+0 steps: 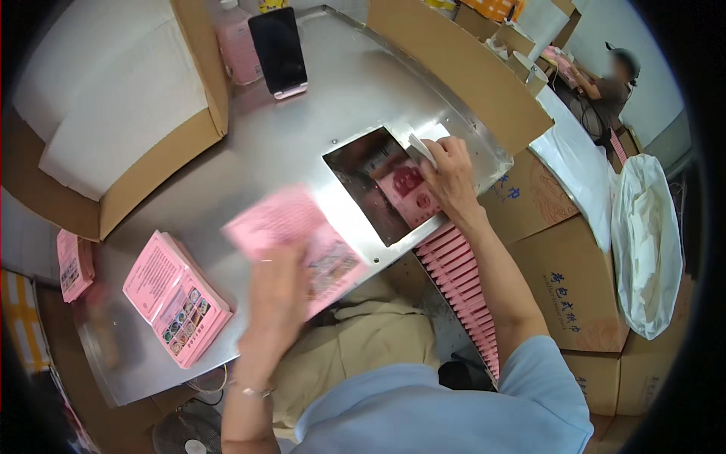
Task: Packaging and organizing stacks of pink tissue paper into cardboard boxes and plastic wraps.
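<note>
My left hand [278,291], smeared by motion, is closed on a pink printed sheet [276,216] above the metal table, near its front edge. The rectangular opening [361,181] in the table lies to the right of that sheet. At the opening's right edge my right hand [452,178] is closed, its fingers on a thin whitish piece [422,149]. Below those fingers a pink packet with red print [408,189] shows in the opening; the fingers partly cover it. A stack of pink printed sheets [178,295] lies on the table to the left.
An open cardboard box [162,170] stands at the left, beside a smaller pink stack [73,265]. A phone [278,49] leans on a stand at the back. Pink packets [460,284] line a chute below the table. Cartons [563,284] and a white bag [646,246] fill the right; another person [609,94] works beyond.
</note>
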`<state>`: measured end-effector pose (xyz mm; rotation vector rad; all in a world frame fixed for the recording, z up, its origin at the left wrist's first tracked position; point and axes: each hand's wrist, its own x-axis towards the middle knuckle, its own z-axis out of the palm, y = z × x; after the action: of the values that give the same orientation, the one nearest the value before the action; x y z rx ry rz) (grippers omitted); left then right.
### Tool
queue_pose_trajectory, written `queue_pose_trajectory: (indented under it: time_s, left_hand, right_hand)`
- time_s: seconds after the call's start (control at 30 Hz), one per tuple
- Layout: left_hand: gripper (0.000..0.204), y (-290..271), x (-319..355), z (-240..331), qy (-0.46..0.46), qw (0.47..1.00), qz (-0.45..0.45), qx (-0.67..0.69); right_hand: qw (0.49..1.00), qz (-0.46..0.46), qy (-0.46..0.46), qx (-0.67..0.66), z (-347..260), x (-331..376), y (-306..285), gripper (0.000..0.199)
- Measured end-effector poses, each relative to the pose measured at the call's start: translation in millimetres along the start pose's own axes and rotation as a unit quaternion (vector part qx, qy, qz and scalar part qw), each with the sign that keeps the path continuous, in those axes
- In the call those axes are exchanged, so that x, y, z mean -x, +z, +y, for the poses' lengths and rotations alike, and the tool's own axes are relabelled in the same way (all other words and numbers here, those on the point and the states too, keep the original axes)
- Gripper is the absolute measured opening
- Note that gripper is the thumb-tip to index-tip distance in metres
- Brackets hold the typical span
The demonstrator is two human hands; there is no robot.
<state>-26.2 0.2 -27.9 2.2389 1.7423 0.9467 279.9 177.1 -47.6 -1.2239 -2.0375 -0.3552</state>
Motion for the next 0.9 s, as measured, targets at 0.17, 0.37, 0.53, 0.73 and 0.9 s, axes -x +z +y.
queue_pose_trajectory:
  time_s: [0.17,0.37,0.53,0.73,0.9]
  left_hand:
    - [0.045,10,-3,30,0.023,0.999,-0.041,-0.002]
    - [0.083,8,-1,14,-0.051,0.993,0.000,-0.104]
    - [0.092,18,-10,7,-0.104,0.982,0.107,-0.118]
    - [0.063,-5,8,16,-0.079,0.987,0.039,-0.134]
    - [0.049,-37,10,3,-0.029,0.990,0.118,-0.067]
  right_hand:
    - [0.975,-0.022,-0.078,-0.205,-80,8,-12,0.040]
    - [0.959,-0.109,-0.226,-0.130,-165,23,-8,0.024]
    - [0.941,-0.191,-0.237,-0.148,-193,-13,2,0.031]
    - [0.901,-0.190,-0.130,-0.368,-165,-11,-3,0.025]
    - [0.901,-0.065,-0.142,-0.405,-198,-95,2,0.026]
